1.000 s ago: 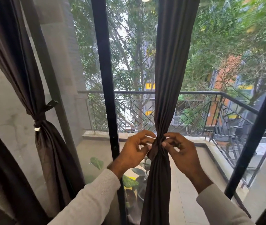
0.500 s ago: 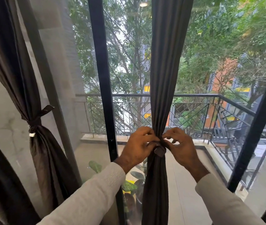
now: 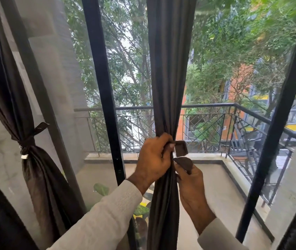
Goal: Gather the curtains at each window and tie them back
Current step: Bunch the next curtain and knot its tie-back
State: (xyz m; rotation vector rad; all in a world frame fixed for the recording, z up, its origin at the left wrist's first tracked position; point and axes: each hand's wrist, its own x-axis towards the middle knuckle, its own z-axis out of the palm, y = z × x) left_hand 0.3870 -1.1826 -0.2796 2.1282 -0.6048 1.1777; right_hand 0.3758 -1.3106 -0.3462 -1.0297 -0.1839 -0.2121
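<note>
Tall glass panes are set in black window frames (image 3: 103,98). Beyond the glass lies a tiled balcony floor (image 3: 215,188) bounded by a dark metal railing (image 3: 206,106). A grey concrete column (image 3: 57,73) stands at left. Green trees (image 3: 224,51) and an orange building (image 3: 237,91) fill the daylit background.
</note>
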